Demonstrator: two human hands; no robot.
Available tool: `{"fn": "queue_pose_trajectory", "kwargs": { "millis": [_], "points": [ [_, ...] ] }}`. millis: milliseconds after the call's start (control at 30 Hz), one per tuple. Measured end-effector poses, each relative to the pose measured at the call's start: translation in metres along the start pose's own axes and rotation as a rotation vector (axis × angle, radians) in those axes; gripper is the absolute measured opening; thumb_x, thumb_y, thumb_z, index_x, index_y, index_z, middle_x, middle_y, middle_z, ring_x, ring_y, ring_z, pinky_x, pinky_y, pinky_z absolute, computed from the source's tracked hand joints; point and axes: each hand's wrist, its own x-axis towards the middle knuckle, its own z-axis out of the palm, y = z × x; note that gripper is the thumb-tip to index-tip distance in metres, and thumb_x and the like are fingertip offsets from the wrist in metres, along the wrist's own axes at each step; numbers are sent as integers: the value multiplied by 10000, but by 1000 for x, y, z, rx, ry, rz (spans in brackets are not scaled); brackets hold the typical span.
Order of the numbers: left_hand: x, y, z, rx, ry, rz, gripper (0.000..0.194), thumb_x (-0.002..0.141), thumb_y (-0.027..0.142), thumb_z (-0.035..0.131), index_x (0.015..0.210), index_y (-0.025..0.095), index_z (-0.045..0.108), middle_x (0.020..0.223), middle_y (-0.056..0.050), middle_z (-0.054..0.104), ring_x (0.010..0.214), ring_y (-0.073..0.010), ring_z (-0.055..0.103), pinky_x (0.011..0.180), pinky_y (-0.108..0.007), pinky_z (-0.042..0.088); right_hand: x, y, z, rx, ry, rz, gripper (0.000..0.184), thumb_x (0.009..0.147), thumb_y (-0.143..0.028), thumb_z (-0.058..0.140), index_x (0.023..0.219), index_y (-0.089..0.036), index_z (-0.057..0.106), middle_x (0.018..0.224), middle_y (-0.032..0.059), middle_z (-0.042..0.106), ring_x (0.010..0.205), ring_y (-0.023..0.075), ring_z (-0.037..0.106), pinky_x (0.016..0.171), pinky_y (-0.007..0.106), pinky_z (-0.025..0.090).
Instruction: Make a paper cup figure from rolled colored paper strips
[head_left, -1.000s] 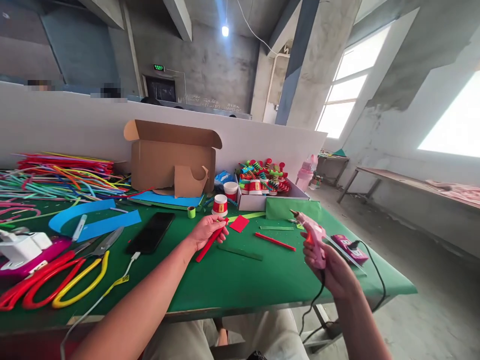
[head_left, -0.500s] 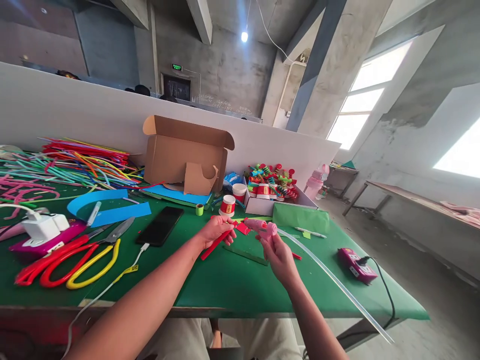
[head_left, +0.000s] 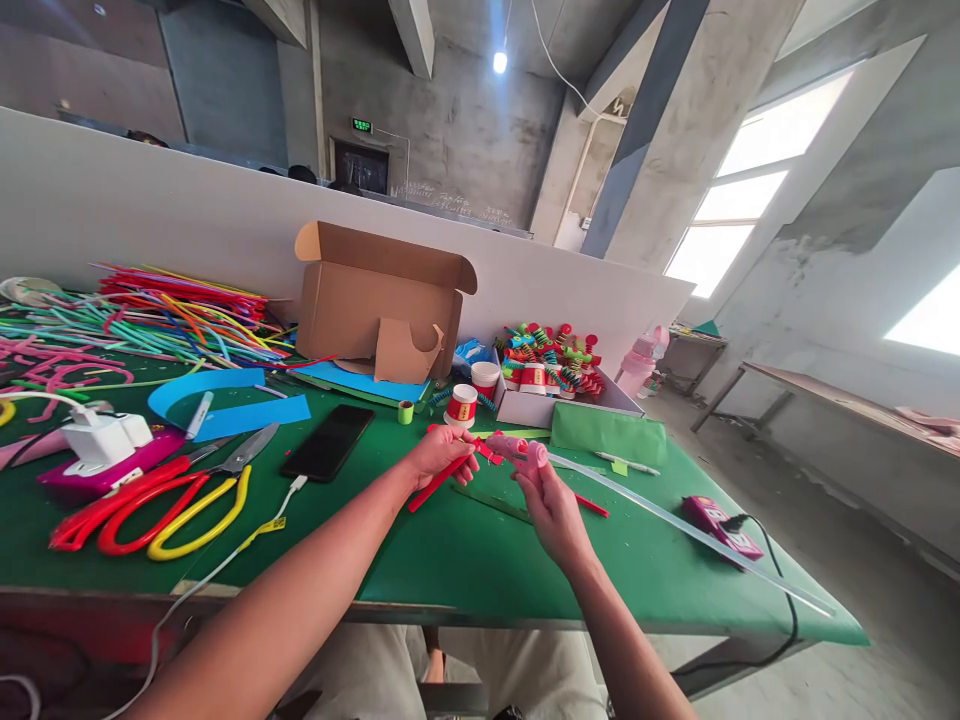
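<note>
My right hand (head_left: 551,505) is wrapped round a pink hot glue gun (head_left: 534,456), and a long clear glue stick (head_left: 686,528) trails from its back end to the right. In a pinch, my left hand (head_left: 444,455) holds a red paper strip (head_left: 437,485) that slants down toward me. The gun's nozzle points left, close to the fingertips of my left hand; whether it touches the strip I cannot tell. Small red paper pieces (head_left: 491,452) lie by the nozzle. Just beyond my left hand stands a red-and-white paper cup (head_left: 460,408).
Scissors (head_left: 202,500), a black phone (head_left: 330,443) and a purple power strip (head_left: 112,465) lie to the left. Pipe cleaners (head_left: 180,310) are heaped behind them. A cardboard box (head_left: 379,290) and a box of colourful figures (head_left: 525,405) stand at the back. Another power block (head_left: 720,525) sits right.
The glue gun and its stick have turned slightly, the stick's far end swinging up and right. My left hand still pinches the red strip. The whole view has shifted a little.
</note>
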Motion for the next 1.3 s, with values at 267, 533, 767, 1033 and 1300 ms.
{"fn": "queue_pose_trajectory", "kwargs": {
  "millis": [267, 533, 767, 1033, 1300],
  "points": [
    [-2, 2, 0, 0, -8, 0, 263, 738, 315, 759, 781, 161, 551, 591, -36, 692, 441, -131, 621, 420, -216, 480, -1, -1, 1, -6, 1, -12, 387, 926, -388, 444, 1245, -201, 560, 958, 107, 745, 933, 288, 697, 808, 385, 538],
    [-2, 3, 1, 5, -5, 0, 255, 746, 309, 755, 780, 157, 553, 594, -43, 691, 444, -133, 622, 427, -222, 483, -1, -1, 1, -43, 1, 0, 378, 919, -398, 427, 1196, -182, 566, 895, 113, 722, 958, 303, 684, 786, 387, 530],
    [-1, 2, 0, 6, -5, 0, 226, 748, 280, 741, 770, 160, 551, 591, -40, 694, 444, -135, 624, 415, -216, 474, -1, -1, 2, -64, 2, -2, 392, 925, -392, 411, 1222, -173, 544, 912, 114, 721, 935, 296, 687, 767, 379, 530],
    [-2, 3, 1, 9, -5, 2, 235, 742, 288, 745, 784, 152, 558, 596, -47, 690, 448, -139, 625, 420, -220, 479, -1, 1, 4, -78, 30, -44, 371, 930, -362, 421, 1218, -176, 563, 841, 93, 719, 852, 278, 689, 738, 366, 533],
    [-2, 2, 2, 16, 11, -3, 210, 748, 264, 725, 777, 152, 549, 586, -38, 688, 440, -135, 622, 413, -214, 474, -2, 3, 4, -98, 73, -86, 326, 934, -348, 426, 1167, -180, 580, 778, 63, 701, 733, 243, 676, 662, 329, 525]
  ]
}}
